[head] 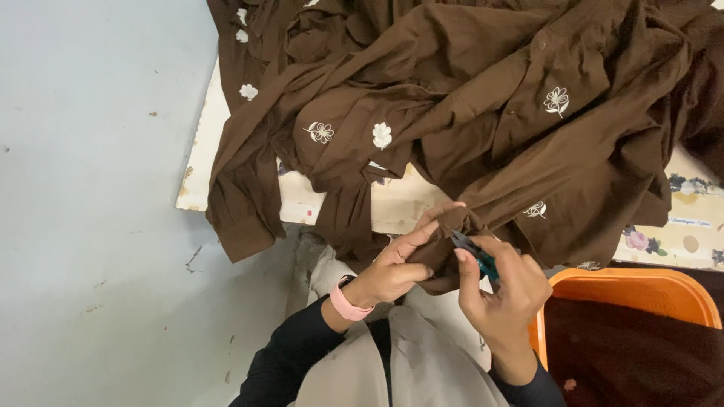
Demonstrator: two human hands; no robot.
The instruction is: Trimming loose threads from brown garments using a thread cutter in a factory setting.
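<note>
Cloth fills my view: brown garment [483, 113] with white embroidered flowers, heaped on the table [400, 203] and drooping off its near edge. My left hand [396, 267] pinches a fold of it tight, while my right hand [501, 290] grips small teal snips [477, 255] (blades touching that fold). Orange basket [641, 290] sits just beside my right wrist.

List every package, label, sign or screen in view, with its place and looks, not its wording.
Small pale printed label strip: on the flowered table covering at the right edge, above the orange plastic basket; narrow, light, dark print.
Pink wristband: on the left wrist; any screen is hidden.
No packages or signs.
</note>
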